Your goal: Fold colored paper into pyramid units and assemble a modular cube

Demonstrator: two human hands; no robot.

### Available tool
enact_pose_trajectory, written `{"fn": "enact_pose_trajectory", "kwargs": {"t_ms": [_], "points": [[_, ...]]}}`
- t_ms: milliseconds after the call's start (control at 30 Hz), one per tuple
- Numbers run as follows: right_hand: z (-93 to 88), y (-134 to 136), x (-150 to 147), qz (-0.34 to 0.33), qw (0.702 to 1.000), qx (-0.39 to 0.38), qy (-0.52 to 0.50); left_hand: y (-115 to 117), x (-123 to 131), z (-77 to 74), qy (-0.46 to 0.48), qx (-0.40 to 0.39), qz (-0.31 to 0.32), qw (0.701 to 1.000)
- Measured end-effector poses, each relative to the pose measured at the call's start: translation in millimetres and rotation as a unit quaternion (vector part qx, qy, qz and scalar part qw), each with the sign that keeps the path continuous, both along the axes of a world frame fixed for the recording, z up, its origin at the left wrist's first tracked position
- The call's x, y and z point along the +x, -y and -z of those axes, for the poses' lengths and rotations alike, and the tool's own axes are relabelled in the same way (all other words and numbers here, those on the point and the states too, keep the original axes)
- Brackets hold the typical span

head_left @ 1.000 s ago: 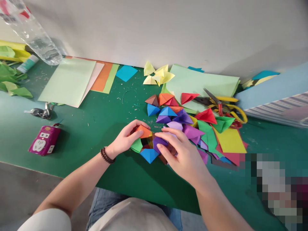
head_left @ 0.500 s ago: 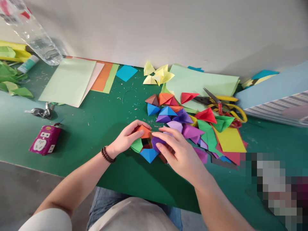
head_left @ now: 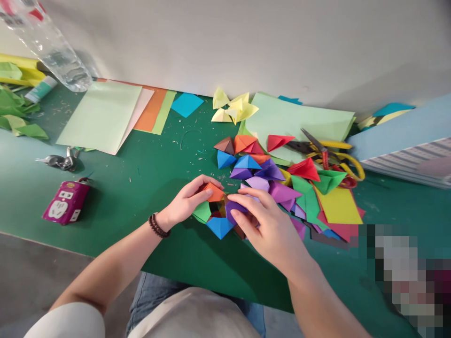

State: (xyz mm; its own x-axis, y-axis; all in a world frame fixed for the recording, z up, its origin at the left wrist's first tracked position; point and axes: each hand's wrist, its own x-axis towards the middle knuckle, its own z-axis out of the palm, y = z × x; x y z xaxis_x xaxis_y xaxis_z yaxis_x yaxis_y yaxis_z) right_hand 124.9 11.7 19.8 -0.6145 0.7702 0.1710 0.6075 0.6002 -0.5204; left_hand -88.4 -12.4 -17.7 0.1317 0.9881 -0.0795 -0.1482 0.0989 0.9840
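Note:
A ring of folded paper pieces [head_left: 220, 227] in orange, green, blue and purple is held between my hands, low over the green table. My left hand [head_left: 188, 199] grips its orange piece [head_left: 214, 192] at the upper left, thumb on top and fingers behind. On the other side, my right hand [head_left: 260, 218] pinches the purple piece [head_left: 233, 211] between thumb and fingers; some fingertips hide behind the paper. Just beyond lies a pile of loose folded paper pieces [head_left: 269, 169] in red, blue, purple and green.
Scissors [head_left: 319, 148] lie right of the pile by a box [head_left: 405, 136]. Pale yellow folded pieces [head_left: 236, 108] and paper sheets [head_left: 100, 115] lie along the wall. Leftward are a purple power adapter [head_left: 66, 202], keys [head_left: 59, 160], a glue stick [head_left: 41, 89] and a water bottle [head_left: 59, 51].
The view has shifted slightly. Both hands keep their hold on the paper ring, with barely any movement of the fingers.

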Motion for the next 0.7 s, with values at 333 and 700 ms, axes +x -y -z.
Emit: {"fn": "enact_pose_trajectory", "kwargs": {"t_ms": [333,700], "points": [[-1.8,0.1,-0.4,-0.005,1.000,0.020,0.018,-0.5,-0.2,0.7,-0.006,-0.001,0.003,1.000],[5.0,1.0,-2.7,-0.010,1.000,-0.020,-0.012,-1.1,-0.7,-4.8,-0.013,0.008,0.015,1.000]]}}
